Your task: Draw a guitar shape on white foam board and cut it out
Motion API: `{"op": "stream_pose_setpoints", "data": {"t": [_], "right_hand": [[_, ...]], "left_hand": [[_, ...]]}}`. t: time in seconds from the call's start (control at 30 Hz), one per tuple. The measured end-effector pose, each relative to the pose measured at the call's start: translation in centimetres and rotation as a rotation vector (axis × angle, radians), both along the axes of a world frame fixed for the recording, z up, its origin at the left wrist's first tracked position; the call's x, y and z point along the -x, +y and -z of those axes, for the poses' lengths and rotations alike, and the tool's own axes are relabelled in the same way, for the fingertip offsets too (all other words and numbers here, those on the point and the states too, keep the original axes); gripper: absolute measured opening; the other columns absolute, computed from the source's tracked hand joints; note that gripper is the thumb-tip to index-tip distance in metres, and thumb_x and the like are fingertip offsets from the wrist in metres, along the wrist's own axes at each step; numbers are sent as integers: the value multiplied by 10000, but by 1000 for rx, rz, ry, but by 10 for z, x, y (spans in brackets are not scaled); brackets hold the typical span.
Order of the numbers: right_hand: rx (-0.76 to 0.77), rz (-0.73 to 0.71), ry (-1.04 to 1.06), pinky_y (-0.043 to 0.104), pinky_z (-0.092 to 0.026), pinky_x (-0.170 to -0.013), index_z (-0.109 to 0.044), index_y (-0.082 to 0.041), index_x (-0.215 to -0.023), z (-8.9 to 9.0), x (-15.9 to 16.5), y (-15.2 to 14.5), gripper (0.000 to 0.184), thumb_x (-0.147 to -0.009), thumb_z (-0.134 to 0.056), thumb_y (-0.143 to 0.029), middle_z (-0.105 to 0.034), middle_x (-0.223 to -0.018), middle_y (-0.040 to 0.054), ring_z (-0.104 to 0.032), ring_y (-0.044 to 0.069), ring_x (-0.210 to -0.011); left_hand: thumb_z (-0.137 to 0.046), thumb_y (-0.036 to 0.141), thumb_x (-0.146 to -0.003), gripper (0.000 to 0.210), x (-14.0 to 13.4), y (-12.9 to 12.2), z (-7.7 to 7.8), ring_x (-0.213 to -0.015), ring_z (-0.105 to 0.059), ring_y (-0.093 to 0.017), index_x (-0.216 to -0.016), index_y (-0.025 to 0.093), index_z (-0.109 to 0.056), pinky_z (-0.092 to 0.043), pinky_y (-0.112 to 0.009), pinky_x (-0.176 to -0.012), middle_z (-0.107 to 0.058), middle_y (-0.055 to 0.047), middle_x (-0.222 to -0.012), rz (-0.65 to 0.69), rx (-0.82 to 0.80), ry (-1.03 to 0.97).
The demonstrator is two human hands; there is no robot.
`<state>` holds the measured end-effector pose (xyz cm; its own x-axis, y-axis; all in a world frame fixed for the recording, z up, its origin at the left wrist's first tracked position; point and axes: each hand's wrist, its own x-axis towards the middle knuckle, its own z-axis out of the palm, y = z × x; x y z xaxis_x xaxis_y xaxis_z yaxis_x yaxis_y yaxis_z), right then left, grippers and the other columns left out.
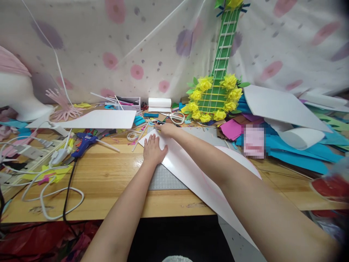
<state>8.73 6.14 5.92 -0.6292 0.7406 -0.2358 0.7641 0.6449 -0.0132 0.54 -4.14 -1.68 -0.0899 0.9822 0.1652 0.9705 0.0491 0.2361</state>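
My left hand (154,149) lies flat with its fingers spread, pressing on the narrow far end of a large white board (188,165). Pink curved lines are drawn on that board, which slants across a grey cutting mat (166,178) and juts past the table's near edge. At the board's far tip, my right hand (165,130) is closed around a slim dark tool (160,123). Its kind, pen or craft knife, cannot be told. My right forearm crosses above the board and hides part of it. Scissors (177,117) with pale handles lie just beyond my right hand.
On the left are a blue glue gun (84,142), white cables and a power strip (32,154). A tape roll (132,136) sits near my left hand. Behind stands a green guitar-shaped craft (218,83) with yellow flowers. Blue sheets (297,153) pile up at right.
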Motion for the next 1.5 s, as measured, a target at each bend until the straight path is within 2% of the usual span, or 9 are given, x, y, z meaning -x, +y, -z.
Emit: {"op": "stream_pose_setpoints", "data": {"t": [0.17, 0.4, 0.6, 0.93, 1.2, 1.4, 1.5], "right_hand": [[33, -18, -76, 323, -474, -793, -391, -182, -1391, -10, 1, -5, 565, -832, -428, -107, -649, -1141, 150, -646, 240, -961], [31, -15, -73, 343, -471, -810, -388, -179, -1390, -6, -2, -4, 557, -839, -434, -114, -656, -1118, 160, -645, 255, -974], [43, -20, -82, 320, -490, -766, -383, -177, -1392, -7, -4, -7, 521, -871, -396, -153, -640, -1148, 169, -668, 230, -895], [23, -22, -114, 315, -477, -774, -330, -181, -1424, -5, -9, -9, 577, -856, -423, -151, -606, -1196, 186, -634, 259, -992], [21, -23, -120, 285, -464, -736, -283, -187, -1443, 0, -15, -10, 619, -844, -428, -125, -629, -1173, 156, -633, 249, -993], [3, -54, -160, 267, -448, -703, -224, -171, -1459, 7, -19, -8, 768, -767, -552, -110, -654, -1122, 154, -632, 262, -998], [-7, -48, -122, 263, -435, -714, -257, -177, -1450, 8, -21, -10, 666, -824, -483, -146, -644, -1142, 154, -623, 251, -1014]], "left_hand": [[-396, 499, -834, 621, 0, 0, -2, -1385, -229, -251, -1320, 116, -454, -134, -438, -1147, -333, -121, -1471, -13, 32, -18], [-385, 510, -833, 627, 0, 1, -1, -1390, -220, -233, -1329, 131, -446, -118, -434, -1149, -323, -110, -1478, -23, 33, -24], [-382, 509, -835, 626, -1, 0, -2, -1390, -218, -234, -1329, 130, -445, -129, -426, -1150, -321, -99, -1480, -31, 41, -11], [-395, 505, -826, 629, -1, 0, -1, -1383, -236, -221, -1325, 126, -454, -127, -422, -1149, -337, -92, -1472, -35, 18, -28], [-390, 501, -826, 639, -2, 0, -2, -1387, -227, -218, -1337, 121, -441, -117, -419, -1151, -325, -90, -1478, -42, 28, -40], [-386, 503, -824, 642, -2, 0, -2, -1388, -226, -209, -1340, 125, -438, -109, -413, -1153, -325, -88, -1478, -45, 36, -41], [-380, 508, -825, 642, -2, 0, -2, -1390, -219, -215, -1342, 132, -438, -107, -412, -1154, -325, -83, -1480, -46, 33, -33]]}}
